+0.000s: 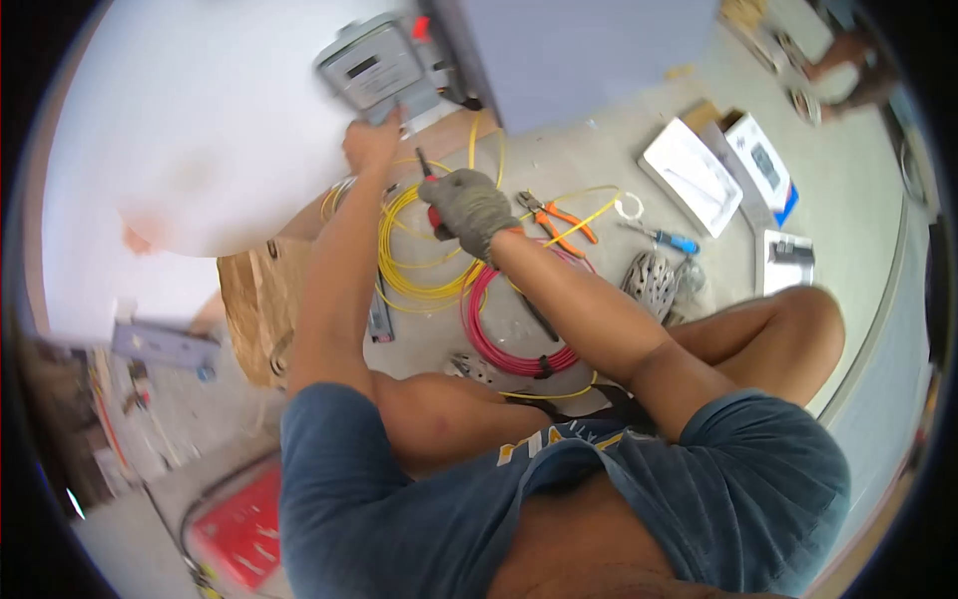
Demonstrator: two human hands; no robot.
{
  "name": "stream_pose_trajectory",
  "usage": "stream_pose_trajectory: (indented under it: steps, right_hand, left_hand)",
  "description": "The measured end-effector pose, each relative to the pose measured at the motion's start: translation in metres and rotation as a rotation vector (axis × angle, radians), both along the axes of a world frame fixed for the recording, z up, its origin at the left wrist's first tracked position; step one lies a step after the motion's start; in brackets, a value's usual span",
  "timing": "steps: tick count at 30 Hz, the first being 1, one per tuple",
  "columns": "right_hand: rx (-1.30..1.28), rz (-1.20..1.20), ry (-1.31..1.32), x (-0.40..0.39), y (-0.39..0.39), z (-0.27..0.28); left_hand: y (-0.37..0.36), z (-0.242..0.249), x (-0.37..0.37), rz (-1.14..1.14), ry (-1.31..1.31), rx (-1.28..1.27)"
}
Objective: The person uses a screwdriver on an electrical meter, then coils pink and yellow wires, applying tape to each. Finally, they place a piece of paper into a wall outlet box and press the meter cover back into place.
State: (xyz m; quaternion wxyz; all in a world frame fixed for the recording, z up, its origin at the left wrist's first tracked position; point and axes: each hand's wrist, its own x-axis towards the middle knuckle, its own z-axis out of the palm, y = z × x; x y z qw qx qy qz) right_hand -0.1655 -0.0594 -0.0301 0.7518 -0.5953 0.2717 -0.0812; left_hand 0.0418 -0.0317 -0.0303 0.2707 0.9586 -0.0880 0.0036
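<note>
My bare left hand (374, 143) is at the lower edge of a grey meter box (377, 70), its fingers at the box's bottom cover; whether they grip it is unclear. My right hand (469, 208), in a grey glove, is wrapped round a red and black screwdriver (427, 178) whose dark end points up toward the box. Below the hands lies a coil of yellow wire (399, 262), with a coil of red wire (484, 334) beside it. Orange-handled pliers (561, 222) rest on the floor right of the glove.
A blue screwdriver (674, 241), open white boxes (691, 178) and a clog (650, 284) are to the right. A brown paper bag (244, 314) stands left, a red case (244, 524) lower left. Another person's legs (848, 70) show at the top right.
</note>
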Motion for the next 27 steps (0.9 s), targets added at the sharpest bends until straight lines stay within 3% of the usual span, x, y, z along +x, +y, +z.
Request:
stream_pose_trajectory:
  steps: [3, 6, 7, 11, 13, 14, 15, 17, 19, 20, 25, 27]
  right_hand:
    - [-0.276, 0.114, 0.106, 0.000, 0.006, -0.009]
    - [1.178, -0.264, -0.198, -0.003, 0.018, 0.002]
    - [1.659, -0.033, -0.357, -0.002, 0.011, -0.016]
    - [1.742, -0.019, -0.275, -0.009, 0.002, -0.008]
    - [1.305, 0.001, -0.239, -0.011, -0.002, -0.004]
    - [1.307, 0.001, -0.237, -0.010, -0.002, -0.007]
    - [0.969, 0.030, -0.371, -0.007, 0.000, -0.007]
    - [0.625, 0.072, -0.499, -0.001, -0.001, -0.005]
    - [0.059, 0.211, 0.209, -0.001, -0.013, 0.021]
    - [0.050, 0.226, 0.204, -0.001, -0.010, 0.020]
    - [1.587, 0.022, -0.389, -0.004, 0.006, -0.002]
    - [1.588, 0.055, -0.394, -0.005, 0.006, -0.008]
  left_hand:
    - [-0.003, -0.010, 0.006, -0.085, -0.046, 0.119]
    - [-0.003, -0.012, 0.009, -0.056, -0.123, 0.124]
    - [-0.002, -0.017, 0.009, -0.036, -0.141, 0.075]
    - [0.001, -0.032, 0.031, -0.022, -0.149, 0.027]
    - [0.004, -0.031, 0.028, -0.040, -0.086, 0.010]
    - [0.003, -0.031, 0.026, -0.032, -0.090, 0.006]
    - [0.003, -0.028, 0.023, -0.021, -0.098, 0.004]
    - [0.000, -0.024, 0.017, -0.017, -0.144, 0.019]
    - [0.000, -0.022, 0.014, -0.004, -0.189, 0.034]
    - [0.000, -0.021, 0.012, -0.017, -0.173, 0.022]
    - [0.003, -0.011, 0.020, -0.057, -0.118, 0.095]
    - [0.010, -0.007, 0.033, -0.170, 0.139, 0.117]
